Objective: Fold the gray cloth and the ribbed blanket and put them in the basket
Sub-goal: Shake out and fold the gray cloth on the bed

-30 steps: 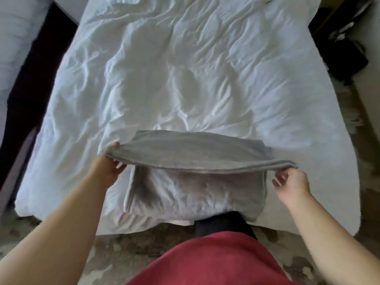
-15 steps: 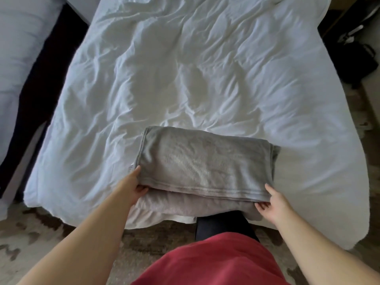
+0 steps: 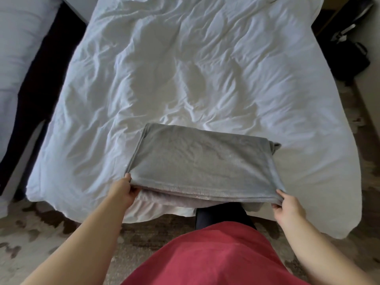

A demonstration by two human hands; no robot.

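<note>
The gray cloth (image 3: 201, 161) lies folded into a rectangle at the foot of the white bed (image 3: 185, 68). My left hand (image 3: 123, 191) pinches its near left corner. My right hand (image 3: 287, 210) pinches its near right corner. The top layer's near edge is raised slightly off the paler layers below it, which hang a little over the bed's edge. Neither the ribbed blanket nor the basket is in view.
A second bed with white bedding (image 3: 18, 48) stands at the left across a dark gap. Dark bags (image 3: 347, 58) sit on the floor at the upper right. Patterned carpet (image 3: 51, 233) lies below. My red garment (image 3: 216, 254) fills the bottom centre.
Both hands brought the lifted top half of the gray cloth down toward me over the lower half. They now grip its near corners at the bed's edge.
</note>
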